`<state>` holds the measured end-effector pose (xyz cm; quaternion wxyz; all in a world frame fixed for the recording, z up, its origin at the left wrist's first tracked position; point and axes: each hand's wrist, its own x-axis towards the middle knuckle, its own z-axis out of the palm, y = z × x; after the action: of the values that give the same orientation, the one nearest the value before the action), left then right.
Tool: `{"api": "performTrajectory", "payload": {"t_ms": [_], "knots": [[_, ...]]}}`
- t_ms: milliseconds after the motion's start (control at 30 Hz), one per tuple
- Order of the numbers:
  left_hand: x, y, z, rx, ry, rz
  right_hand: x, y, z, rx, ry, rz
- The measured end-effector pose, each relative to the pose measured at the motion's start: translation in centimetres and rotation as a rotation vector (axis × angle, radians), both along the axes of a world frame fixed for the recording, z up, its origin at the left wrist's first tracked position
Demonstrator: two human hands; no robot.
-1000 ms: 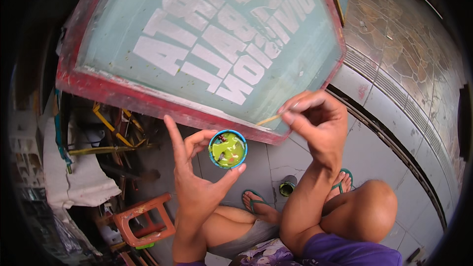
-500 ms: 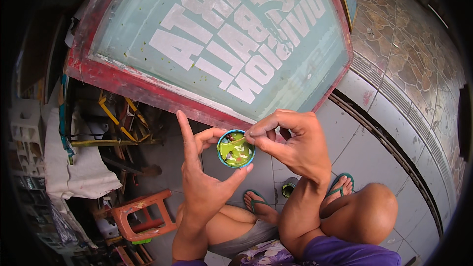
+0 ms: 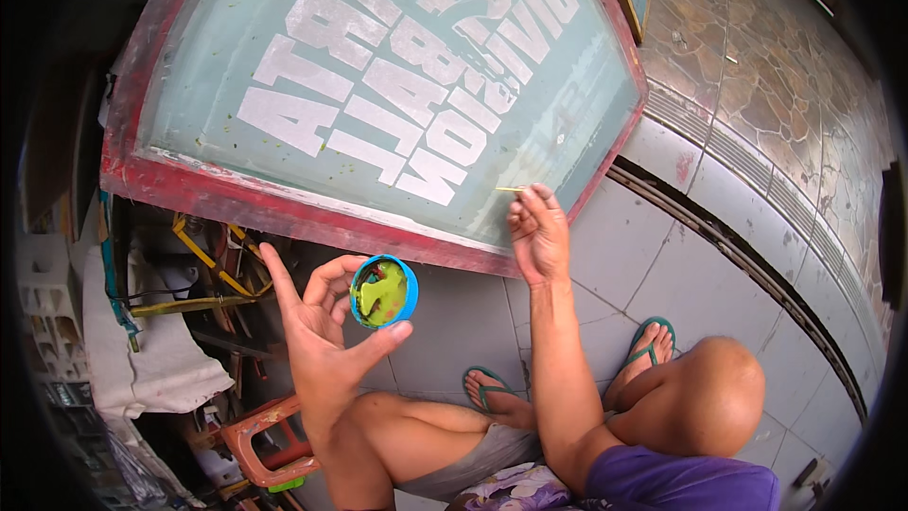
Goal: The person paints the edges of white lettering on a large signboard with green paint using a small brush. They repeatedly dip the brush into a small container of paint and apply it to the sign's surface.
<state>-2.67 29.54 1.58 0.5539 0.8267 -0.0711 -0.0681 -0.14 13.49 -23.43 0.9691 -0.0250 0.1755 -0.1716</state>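
My left hand (image 3: pixel 331 341) grips a small blue cap (image 3: pixel 383 291) of green paint between thumb and fingers, its forefinger raised apart, the cap somewhat tilted. A thin pale stick (image 3: pixel 507 189) is pinched in my right hand (image 3: pixel 537 227), which is turned with curled fingers over the lower right part of a large screen (image 3: pixel 586 123). This screen has pale blue-green mesh, white block lettering, scattered green specks and a worn red frame (image 3: pixel 208 187). Whether the stick touches the mesh, I cannot tell.
An orange plastic stool (image 3: pixel 236 440), a draped whitish cloth (image 3: pixel 142 369), yellow metal rods (image 3: pixel 203 255) and a concrete block (image 3: pixel 45 284) crowd the left. My sandalled feet rest on grey tiles (image 3: pixel 643 265). A metal floor track (image 3: pixel 709 222) and stone-patterned paving (image 3: pixel 757 66) lie right.
My right hand dipped the stick into the paint, then rose away rightward onto the screen's area. My left hand with the cap has moved left and tilted it.
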Motion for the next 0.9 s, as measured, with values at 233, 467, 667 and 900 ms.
{"api": "performTrajectory", "payload": {"t_ms": [233, 467, 667, 900], "knots": [[0.69, 0.12, -0.34, -0.045, 0.097, -0.011, 0.45, 0.7, 0.1, -0.118, 0.058, 0.015], [0.8, 0.62, -0.04, -0.05, 0.086, 0.026, 0.66, 0.85, -0.21, -0.172, 0.082, 0.02], [0.74, 0.44, 0.07, -0.044, 0.09, 0.016, 0.71, 0.88, -0.15, -0.175, 0.092, 0.024], [0.84, 0.59, 0.04, -0.043, 0.09, 0.005, 0.81, 0.83, -0.12, -0.203, 0.102, 0.031]]}}
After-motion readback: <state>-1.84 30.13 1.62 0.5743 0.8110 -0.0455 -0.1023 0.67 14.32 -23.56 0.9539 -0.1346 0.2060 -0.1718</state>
